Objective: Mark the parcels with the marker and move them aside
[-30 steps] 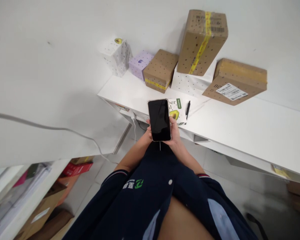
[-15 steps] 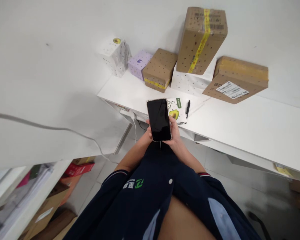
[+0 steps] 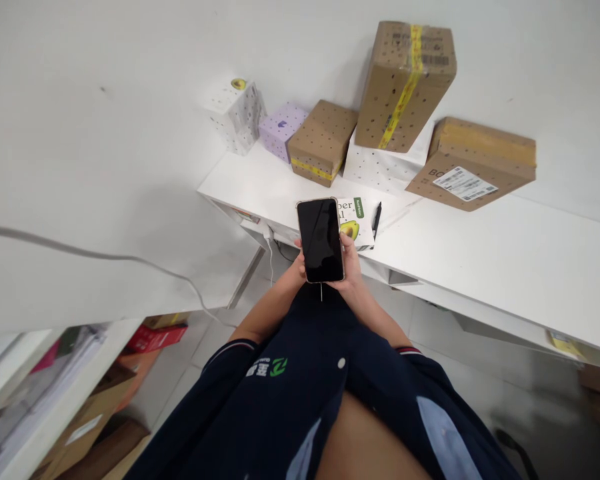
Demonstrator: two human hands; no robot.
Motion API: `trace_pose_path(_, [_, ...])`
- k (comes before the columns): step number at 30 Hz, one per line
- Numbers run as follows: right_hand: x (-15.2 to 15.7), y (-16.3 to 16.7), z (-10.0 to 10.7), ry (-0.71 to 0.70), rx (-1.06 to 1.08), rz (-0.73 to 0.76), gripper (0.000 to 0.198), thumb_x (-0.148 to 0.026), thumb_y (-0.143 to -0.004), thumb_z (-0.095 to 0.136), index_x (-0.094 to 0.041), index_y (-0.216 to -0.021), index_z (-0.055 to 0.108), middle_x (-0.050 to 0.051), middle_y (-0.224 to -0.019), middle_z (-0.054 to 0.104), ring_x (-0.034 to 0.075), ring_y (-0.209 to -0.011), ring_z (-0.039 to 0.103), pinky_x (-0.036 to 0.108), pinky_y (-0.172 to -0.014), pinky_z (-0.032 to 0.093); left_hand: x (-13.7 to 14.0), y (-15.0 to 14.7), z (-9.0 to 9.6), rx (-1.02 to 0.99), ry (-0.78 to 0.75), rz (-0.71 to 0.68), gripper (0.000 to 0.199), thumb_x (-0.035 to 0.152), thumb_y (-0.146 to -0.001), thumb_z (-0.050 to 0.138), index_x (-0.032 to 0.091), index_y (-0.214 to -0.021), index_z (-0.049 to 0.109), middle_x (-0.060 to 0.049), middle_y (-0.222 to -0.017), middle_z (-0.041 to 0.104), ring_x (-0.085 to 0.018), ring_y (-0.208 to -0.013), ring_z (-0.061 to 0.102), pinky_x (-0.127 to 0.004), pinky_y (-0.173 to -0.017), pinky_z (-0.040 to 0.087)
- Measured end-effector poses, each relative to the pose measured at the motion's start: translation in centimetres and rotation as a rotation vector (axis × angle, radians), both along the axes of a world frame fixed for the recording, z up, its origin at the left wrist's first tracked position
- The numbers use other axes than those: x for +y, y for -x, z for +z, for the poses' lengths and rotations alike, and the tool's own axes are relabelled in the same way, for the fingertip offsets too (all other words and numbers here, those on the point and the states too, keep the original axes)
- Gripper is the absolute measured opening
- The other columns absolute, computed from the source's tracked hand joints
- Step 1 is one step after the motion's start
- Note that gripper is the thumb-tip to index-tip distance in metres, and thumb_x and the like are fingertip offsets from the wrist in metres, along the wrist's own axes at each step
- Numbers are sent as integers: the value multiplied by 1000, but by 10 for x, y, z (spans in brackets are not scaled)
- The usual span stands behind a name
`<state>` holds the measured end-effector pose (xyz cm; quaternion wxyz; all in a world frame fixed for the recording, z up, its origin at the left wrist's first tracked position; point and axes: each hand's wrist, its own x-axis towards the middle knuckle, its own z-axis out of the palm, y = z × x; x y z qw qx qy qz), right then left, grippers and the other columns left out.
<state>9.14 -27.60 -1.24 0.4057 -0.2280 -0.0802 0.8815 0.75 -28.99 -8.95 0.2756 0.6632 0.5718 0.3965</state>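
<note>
A phone [image 3: 321,240] with a dark screen and a clear case is held upright between both my hands, in front of the desk's near edge. My left hand [image 3: 300,259] grips its left side, with most of the fingers hidden behind it. Around the lower right corner and side, my right hand [image 3: 349,263] is closed, its thumb along the edge. Just behind the phone, a white box with an avocado picture [image 3: 353,220] lies on the desk, partly covered from view. A black marker [image 3: 377,219] rests at that box's right side.
Along the wall on the white desk [image 3: 480,253] stand a lilac box [image 3: 283,130], several brown cartons, among them a tall one [image 3: 405,93], and white dotted boxes. A grey cable [image 3: 105,257] hangs at left. Below it are shelves with open cartons [image 3: 90,420].
The view has shifted slightly, so the boxes and desk sit a little lower in the picture. Both hands keep the same hold on the phone, and its screen stays dark.
</note>
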Motion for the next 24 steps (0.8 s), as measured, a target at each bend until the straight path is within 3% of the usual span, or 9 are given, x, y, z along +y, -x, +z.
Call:
trace_pose_path(3, [-1, 0, 2, 12, -7, 3, 50, -53, -86, 47, -21, -120, 65, 7, -99, 79, 28, -99, 74, 48, -84, 63, -6, 3, 3, -393, 24, 6, 51, 40, -97, 43, 44, -147, 46, 4, -137, 67, -22, -154, 29, -42, -115, 48])
trace_pose_path(7, [-2, 1, 3, -1, -18, 4, 52, -56, -87, 45, -21, -120, 65, 9, -101, 79, 28, -99, 73, 47, -85, 63, -8, -22, 9, -929, 67, 96, 58, 50, -93, 48, 56, -149, 36, 14, -149, 56, -22, -158, 16, -41, -118, 44])
trace_pose_path(12, [-2, 1, -2, -46, -23, 10, 56, -61, -87, 45, -21, -123, 63, 9, -105, 78, 29, -100, 73, 48, -84, 62, -4, -51, 11, -1113, 3, 275, 60, 62, -98, 7, 53, -156, -5, 24, -165, 18, -20, -159, 5, -45, -122, 39])
trace_pose_path(13, [-2, 1, -3, -54, -26, 6, 56, -60, -87, 46, -21, -124, 63, 9, -106, 78, 29, -101, 73, 48, -84, 62, -4, -51, 10, -1124, 1, 289, 61, 64, -97, 3, 51, -156, -8, 25, -165, 9, -20, -158, 3, -43, -122, 39])
trace_pose_path(15, [-2, 1, -3, -66, -33, -3, 56, -60, -87, 46, -22, -125, 62, 9, -107, 78, 29, -102, 73, 48, -85, 62, -7, -44, 7, -1099, 76, 283, 65, 67, -97, 13, 48, -157, -6, 24, -165, 2, -21, -158, -1, -40, -122, 39])
trace_pose_path(18, [-2, 1, -2, -69, -44, -1, 57, -60, -87, 46, -21, -127, 60, 9, -108, 78, 29, -102, 73, 49, -86, 61, -11, -23, 4, -1009, 235, 240, 76, 58, -93, 50, 48, -159, 13, 17, -166, 24, -23, -158, 2, -40, -121, 40])
trace_pose_path(21, [-2, 0, 0, -69, -42, 5, 58, -61, -88, 45, -21, -127, 60, 10, -107, 78, 29, -101, 73, 49, -86, 61, -12, -7, 2, -984, 272, 199, 72, 49, -83, 70, 48, -149, 44, 11, -152, 53, -26, -156, 22, -41, -117, 46])
trace_pose_path(24, [-2, 0, -1, -85, -19, 5, 58, -60, -89, 42, -20, -128, 59, 10, -108, 78, 28, -101, 73, 49, -85, 61, -10, -3, 2, -963, 250, 225, 62, 49, -85, 67, 50, -144, 50, 14, -153, 50, -25, -155, 25, -41, -114, 49])
